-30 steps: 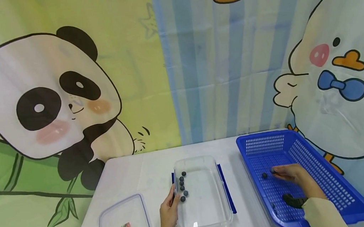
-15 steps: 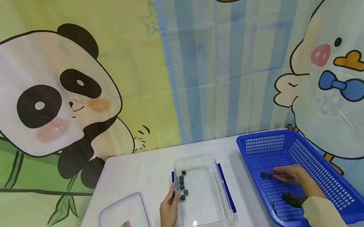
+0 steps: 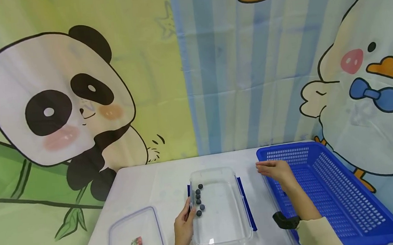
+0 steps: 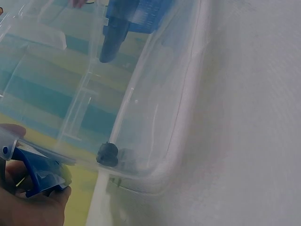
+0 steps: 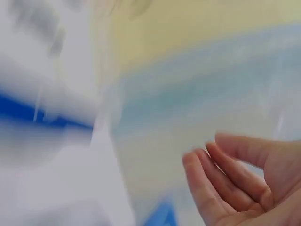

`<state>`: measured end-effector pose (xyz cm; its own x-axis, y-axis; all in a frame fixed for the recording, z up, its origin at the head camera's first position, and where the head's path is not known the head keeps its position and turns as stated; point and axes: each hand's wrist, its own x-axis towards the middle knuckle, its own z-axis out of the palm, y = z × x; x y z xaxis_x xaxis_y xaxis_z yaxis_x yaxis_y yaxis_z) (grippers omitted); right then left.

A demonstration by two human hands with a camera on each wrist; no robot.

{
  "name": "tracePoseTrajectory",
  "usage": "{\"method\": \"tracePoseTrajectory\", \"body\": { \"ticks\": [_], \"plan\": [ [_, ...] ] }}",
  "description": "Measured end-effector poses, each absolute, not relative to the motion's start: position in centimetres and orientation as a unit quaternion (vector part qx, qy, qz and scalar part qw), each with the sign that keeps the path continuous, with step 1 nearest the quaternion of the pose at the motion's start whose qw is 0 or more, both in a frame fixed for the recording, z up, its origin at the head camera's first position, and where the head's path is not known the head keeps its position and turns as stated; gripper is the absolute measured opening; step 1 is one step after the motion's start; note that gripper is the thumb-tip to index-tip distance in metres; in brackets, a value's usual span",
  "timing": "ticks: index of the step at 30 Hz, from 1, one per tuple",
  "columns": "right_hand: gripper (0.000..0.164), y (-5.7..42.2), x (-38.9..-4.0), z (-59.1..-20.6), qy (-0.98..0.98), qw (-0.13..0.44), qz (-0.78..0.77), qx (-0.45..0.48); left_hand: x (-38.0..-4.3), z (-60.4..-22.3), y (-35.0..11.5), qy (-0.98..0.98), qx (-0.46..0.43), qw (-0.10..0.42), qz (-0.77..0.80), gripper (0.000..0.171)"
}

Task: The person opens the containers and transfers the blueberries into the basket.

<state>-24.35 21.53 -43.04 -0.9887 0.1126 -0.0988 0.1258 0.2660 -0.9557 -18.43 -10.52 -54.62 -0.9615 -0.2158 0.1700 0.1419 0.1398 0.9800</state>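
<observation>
The left hand (image 3: 183,223) grips the near-side edge of a clear rectangular plastic box (image 3: 220,207), fingers and thumb closed round its blue plastic side latch (image 4: 40,169). Just inside that wall, close to the left hand's fingertips, six small round dark-blue berries (image 3: 198,201) lie in a loose row along the box floor.

The right hand (image 3: 274,170) is raised over the left rim of a blue perforated plastic basket (image 3: 321,193), its fingers drawn together and the thumb close to them; whether anything sits between them cannot be told. The basket spreads below and to the right of this hand, well apart from the left one.

A black device (image 3: 286,220) sits at the right wrist, next to a cream sleeve (image 3: 319,236). Left of the left hand, a clear plastic lid with a bluish rim (image 3: 145,222) lies on the white tabletop (image 3: 166,182).
</observation>
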Motion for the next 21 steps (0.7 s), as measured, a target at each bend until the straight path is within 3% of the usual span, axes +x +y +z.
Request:
{"method": "tracePoseTrajectory", "body": {
  "ticks": [2,5,10,15,21],
  "plan": [
    [0.031,18.7,-24.2,-42.0,0.776,0.007,-0.629,0.051,-18.4,-54.7,-10.4,-0.744,0.028,0.129,-0.655,0.041],
    [0.028,14.5,-23.6,-41.0,0.742,0.056,-0.668,0.000,-18.4,-54.8,-10.4,-0.744,0.033,0.127,-0.655,0.041],
    [0.027,8.9,-23.5,-43.8,0.694,0.154,-0.701,-0.047,-18.5,-54.8,-10.4,-0.747,0.034,0.134,-0.650,0.040],
    [0.021,5.7,-24.0,-47.5,0.694,0.203,-0.691,-0.017,-18.3,-54.5,-10.5,-0.745,0.024,0.127,-0.655,0.040],
    [0.014,3.8,-24.9,-49.6,0.726,0.218,-0.651,0.034,-17.2,-52.2,-10.4,-0.742,0.011,0.121,-0.659,0.042]
  ]
}}
